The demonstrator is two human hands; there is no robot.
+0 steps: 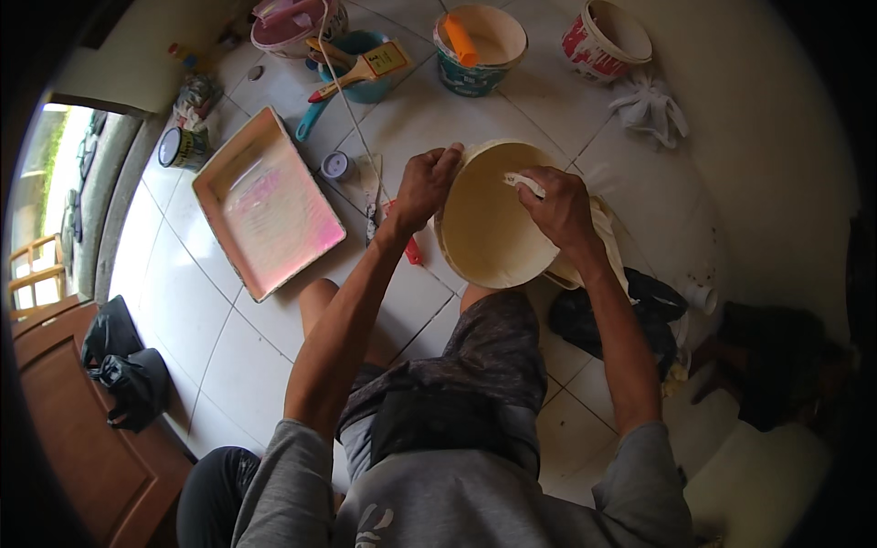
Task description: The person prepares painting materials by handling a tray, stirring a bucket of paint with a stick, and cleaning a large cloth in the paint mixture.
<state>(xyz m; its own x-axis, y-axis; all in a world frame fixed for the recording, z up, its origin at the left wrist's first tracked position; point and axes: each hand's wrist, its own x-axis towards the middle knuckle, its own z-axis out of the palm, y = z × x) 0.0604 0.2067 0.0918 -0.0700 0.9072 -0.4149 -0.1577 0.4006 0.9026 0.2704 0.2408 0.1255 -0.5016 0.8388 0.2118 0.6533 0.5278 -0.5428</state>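
A round plastic bucket (pixel 490 226) leans tilted over my right knee, its cream-coated inside facing me. My left hand (pixel 426 188) grips the bucket's left rim, thumb and fingers closed over the edge. Inside the bucket's mouth, towards the right, my right hand (pixel 560 205) pinches a small white piece (pixel 526 183); whether it is cloth or a scraper is unclear. On the tiles by my left hand lies a tool with a red handle (pixel 412 252), partly behind my forearm. A putty knife (pixel 372 195) with a paint-spotted handle rests beside it.
A pink-stained paint tray (pixel 277 205) lies to the left. Beyond stand a teal bucket (pixel 473 75) with an orange roller part (pixel 459 41), a red-and-white bucket (pixel 596 51), and a blue pot (pixel 370 89) bearing a paintbrush (pixel 363 68). Black plastic (pixel 603 318) lies right.
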